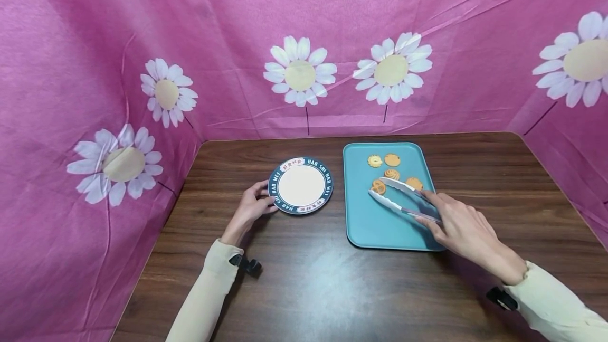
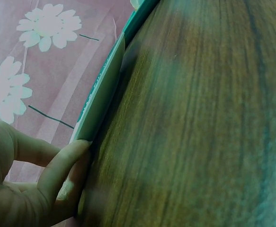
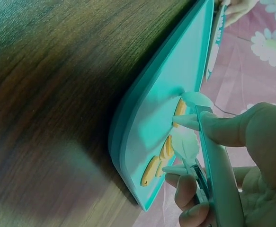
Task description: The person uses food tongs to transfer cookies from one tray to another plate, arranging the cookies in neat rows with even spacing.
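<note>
My left hand holds the left rim of a round white plate with a dark patterned border. In the left wrist view, the thumb and fingers meet the plate's edge. My right hand grips metal tongs with pale scalloped tips, over a turquoise tray. The spread tips lie on either side of a round cookie with holes. Close by are a swirl cookie and a flat round cookie, the latter partly behind the tongs.
Farther back on the tray lie a pale flower-edged cookie and another flat round cookie. Plate and tray stand side by side on a dark wooden table. A pink cloth with daisies hangs behind and beside the table.
</note>
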The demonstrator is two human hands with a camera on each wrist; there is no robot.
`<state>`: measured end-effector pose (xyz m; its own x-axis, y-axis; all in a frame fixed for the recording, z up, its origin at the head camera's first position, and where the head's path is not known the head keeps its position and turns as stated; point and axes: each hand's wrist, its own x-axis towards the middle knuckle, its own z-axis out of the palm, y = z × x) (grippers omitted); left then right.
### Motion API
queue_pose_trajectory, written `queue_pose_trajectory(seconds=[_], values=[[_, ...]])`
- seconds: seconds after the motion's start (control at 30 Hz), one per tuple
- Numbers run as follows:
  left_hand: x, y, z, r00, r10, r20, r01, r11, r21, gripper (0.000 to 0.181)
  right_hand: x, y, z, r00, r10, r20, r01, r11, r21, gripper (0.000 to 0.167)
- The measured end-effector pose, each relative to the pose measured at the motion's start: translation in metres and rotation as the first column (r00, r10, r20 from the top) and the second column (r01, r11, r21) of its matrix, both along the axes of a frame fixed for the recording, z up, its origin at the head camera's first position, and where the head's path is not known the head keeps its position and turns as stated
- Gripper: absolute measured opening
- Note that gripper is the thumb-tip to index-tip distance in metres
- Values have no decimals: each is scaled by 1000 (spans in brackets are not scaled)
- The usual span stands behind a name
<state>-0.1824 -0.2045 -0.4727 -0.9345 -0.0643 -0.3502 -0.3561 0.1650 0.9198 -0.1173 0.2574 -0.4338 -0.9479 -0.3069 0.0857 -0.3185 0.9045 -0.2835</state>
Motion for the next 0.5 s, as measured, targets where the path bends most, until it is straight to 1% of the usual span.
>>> queue_pose_trajectory(seconds=[0.2,0.37,0.5], values=[[1,0,0,1000,-6,2,6,1000,-6,60,0,-1,0,1000,4,-15,-4,1000,1,64],[1,-1,0,1000,-7,7,7,1000,-26,60,-3,-3,1,999,18,-36,-18,1000,-5,64],[0,-2,-1,1000,-13,3,13,1000,-24,60,-5,-6,3,998,29,-52,-30,999,-14,63]])
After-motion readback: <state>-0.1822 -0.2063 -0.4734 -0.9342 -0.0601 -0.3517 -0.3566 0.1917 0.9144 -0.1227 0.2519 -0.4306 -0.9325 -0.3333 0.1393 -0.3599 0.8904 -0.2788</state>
